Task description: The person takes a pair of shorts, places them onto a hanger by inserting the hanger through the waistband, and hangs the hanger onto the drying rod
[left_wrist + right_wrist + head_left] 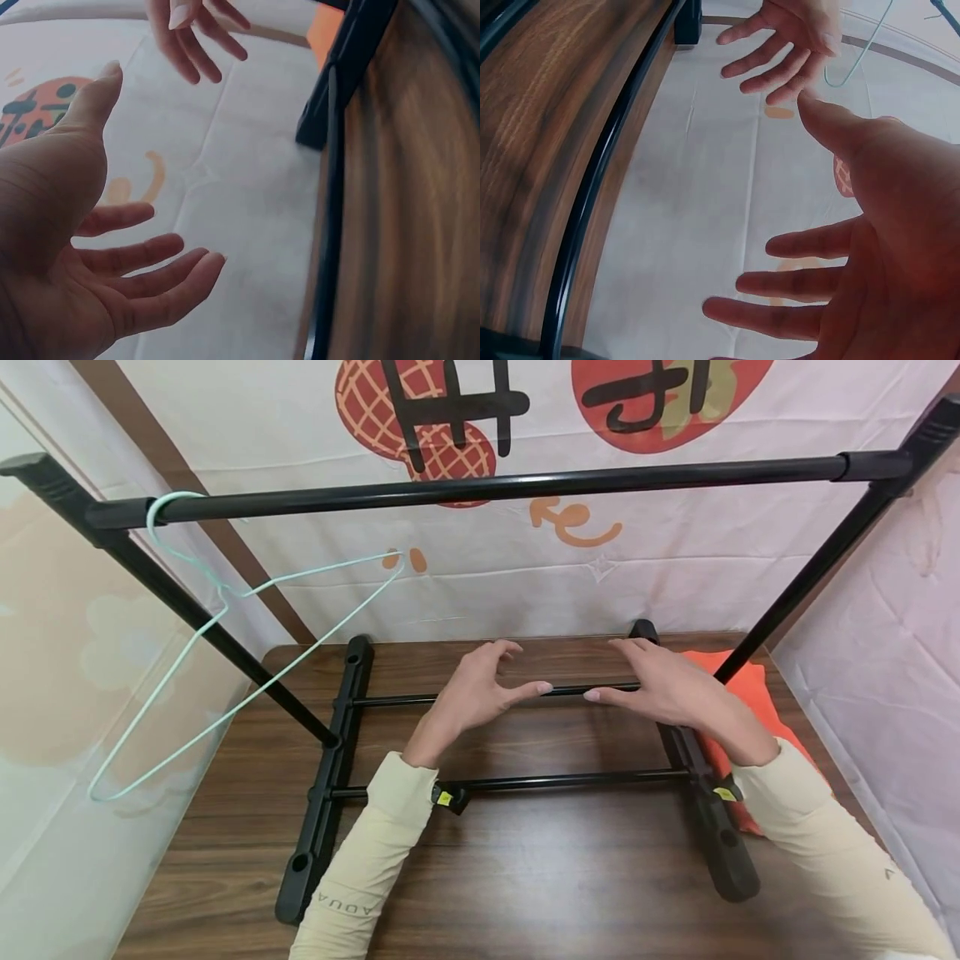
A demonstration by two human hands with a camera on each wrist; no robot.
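Spread at left grip (478, 689) and right grip (671, 682), near lower bars (570, 780) of black rack (326, 777) on table (562, 860). Flanked by mint hanger (223, 595) hooked over top bar (510, 487), left, and orange cloth (757, 693), right.

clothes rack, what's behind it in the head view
A white printed curtain; the top bar hides a strip. Orange cloth shows partly behind the right post; parts covered by post, base and right sleeve can't be seen.
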